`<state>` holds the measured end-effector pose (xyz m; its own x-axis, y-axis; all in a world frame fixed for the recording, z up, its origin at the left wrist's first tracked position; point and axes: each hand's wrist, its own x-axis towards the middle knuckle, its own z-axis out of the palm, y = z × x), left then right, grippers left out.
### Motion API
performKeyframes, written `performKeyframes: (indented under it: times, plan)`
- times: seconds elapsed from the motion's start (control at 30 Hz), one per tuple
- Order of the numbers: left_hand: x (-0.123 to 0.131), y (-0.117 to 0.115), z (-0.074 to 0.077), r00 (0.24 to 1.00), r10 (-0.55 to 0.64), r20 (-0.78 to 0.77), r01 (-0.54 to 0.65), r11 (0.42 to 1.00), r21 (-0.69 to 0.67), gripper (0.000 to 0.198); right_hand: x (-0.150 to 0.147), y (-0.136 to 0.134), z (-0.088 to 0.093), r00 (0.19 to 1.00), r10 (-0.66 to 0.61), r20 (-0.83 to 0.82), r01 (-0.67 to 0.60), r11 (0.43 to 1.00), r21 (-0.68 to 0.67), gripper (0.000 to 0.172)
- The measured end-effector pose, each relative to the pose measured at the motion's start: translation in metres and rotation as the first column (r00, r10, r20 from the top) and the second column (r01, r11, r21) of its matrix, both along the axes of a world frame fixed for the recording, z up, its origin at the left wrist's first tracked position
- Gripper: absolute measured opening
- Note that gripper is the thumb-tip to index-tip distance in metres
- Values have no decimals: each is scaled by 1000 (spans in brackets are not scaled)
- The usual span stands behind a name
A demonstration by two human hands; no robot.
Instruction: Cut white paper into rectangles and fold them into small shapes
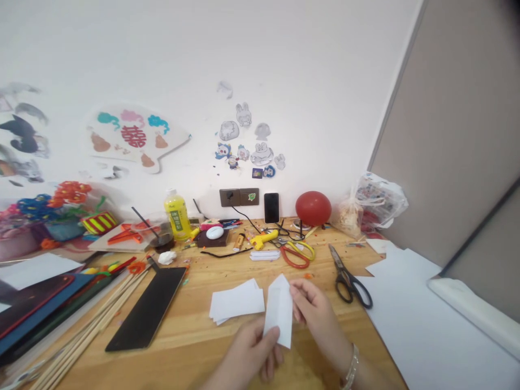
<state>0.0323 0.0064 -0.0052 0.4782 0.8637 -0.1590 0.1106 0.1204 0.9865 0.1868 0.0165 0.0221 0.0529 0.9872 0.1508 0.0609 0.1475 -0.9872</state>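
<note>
Between my two hands is a white piece of paper (278, 311), held up above the wooden table, its top end folded to a point. My left hand (260, 346) pinches its lower end, thumb in front. Up at the right edge, near the pointed end, my right hand (311, 303) grips the paper between thumb and fingers; a bracelet is on that wrist. Just left of the held piece lies a small stack of white paper rectangles (236, 302). Behind it rest several narrow folded white strips (265, 255).
Black-handled scissors (349, 281) lie right of my hands, beside large white sheets (430, 325). Red-and-yellow-handled scissors (296, 254), a yellow glue gun (264, 239) and a red balloon (313, 208) are further back. A black board (148, 309) and wooden sticks (95, 319) lie left.
</note>
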Motion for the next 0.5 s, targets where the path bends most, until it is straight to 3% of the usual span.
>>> performKeyframes:
  times: [0.07,0.13,0.27,0.37,0.5]
  plan:
    - [-1,4,1,998,55,30,-55,998,-11,55,1,-2,1,998,40,38,-42,997,65,36]
    - [-5,8,5,992,105,64,-104,994,-22,52,3,-5,3,972,109,209,-151,969,193,31]
    - [-12,8,15,980,154,125,-149,988,-49,45,4,-12,6,799,129,588,-385,860,334,24]
    - [-13,5,20,973,163,162,-156,986,-52,42,4,-11,5,752,120,649,-433,832,348,21]
    - [-14,1,22,973,127,192,-119,992,-51,44,5,-6,3,785,187,590,-438,842,316,24]
